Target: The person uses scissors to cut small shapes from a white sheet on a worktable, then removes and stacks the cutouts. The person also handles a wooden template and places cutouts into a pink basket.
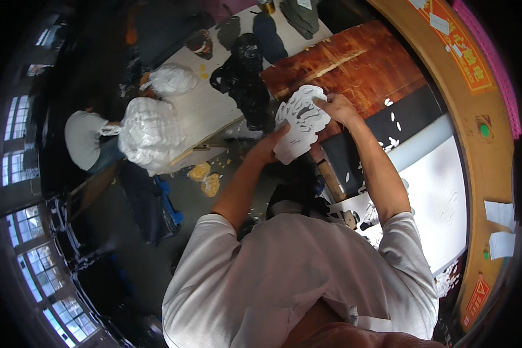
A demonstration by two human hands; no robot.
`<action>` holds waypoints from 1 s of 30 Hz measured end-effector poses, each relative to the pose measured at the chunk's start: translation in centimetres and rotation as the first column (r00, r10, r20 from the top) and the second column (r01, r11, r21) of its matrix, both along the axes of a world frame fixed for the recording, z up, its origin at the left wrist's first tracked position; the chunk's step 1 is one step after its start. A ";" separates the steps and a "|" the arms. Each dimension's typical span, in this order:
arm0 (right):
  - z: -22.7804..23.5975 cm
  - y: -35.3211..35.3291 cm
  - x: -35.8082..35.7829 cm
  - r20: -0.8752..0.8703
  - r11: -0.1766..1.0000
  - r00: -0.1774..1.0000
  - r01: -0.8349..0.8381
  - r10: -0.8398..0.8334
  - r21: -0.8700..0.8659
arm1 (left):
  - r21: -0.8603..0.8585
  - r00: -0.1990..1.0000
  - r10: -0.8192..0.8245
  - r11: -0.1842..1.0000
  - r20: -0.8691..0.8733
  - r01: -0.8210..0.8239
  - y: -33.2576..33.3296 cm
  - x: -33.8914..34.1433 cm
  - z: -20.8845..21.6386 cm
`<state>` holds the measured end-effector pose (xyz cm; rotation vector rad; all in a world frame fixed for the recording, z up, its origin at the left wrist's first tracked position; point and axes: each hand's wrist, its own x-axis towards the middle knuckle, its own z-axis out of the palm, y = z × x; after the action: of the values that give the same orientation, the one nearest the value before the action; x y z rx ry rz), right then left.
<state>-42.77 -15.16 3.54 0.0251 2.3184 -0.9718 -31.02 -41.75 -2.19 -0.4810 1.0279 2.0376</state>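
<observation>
Both of my hands hold a white cut-out sheet (296,145) with a scalloped edge and several elongated holes, raised in front of my body. My left hand (268,147) grips its lower left edge, thumb on top. At the upper right edge my right hand (339,109) pinches it between thumb and fingers. The sheet looks thin, perhaps stacked in layers, though I cannot tell how many. Beyond it lies a worn reddish-brown board (359,64), and a black surface (420,110) beside the board carries small white oval pieces (393,141).
A yellow-orange machine frame (475,110) with a green button (485,130) curves along the right, beside a large white sheet (438,197). Left, a table (182,110) bears white plastic bags (151,133) and a black bag (243,75). Yellow pieces (203,174) lie on the floor. Another person (82,139) is at far left.
</observation>
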 end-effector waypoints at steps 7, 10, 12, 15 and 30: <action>-1.5 -2.9 2.1 -0.051 0.985 0.989 0.135 -0.141 -0.109 | 0.033 0.966 0.258 0.966 -0.010 -0.257 1.2 3.3 -1.0; -1.2 -4.4 2.9 0.180 0.953 0.967 0.216 -0.179 -0.214 | -0.185 0.971 0.235 0.954 -0.032 -0.237 -1.2 3.6 2.1; -1.0 -6.6 3.6 0.216 0.869 0.948 0.302 -0.232 -0.392 | -0.345 0.983 0.166 0.920 -0.083 -0.185 -3.9 3.2 4.7; -1.1 -11.7 4.1 0.305 0.678 0.898 0.440 -0.318 -0.589 | -0.488 0.984 0.098 0.858 -0.148 -0.159 -9.2 2.0 8.2; -7.0 -37.3 -1.9 0.813 0.169 0.575 0.795 0.095 -0.582 | -0.397 0.861 0.489 0.769 -0.140 -0.502 -26.8 0.1 4.6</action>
<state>-44.69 -52.48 -3.42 0.4832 0.6119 -2.0759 -30.92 -68.60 2.43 -1.0510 1.4949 2.2737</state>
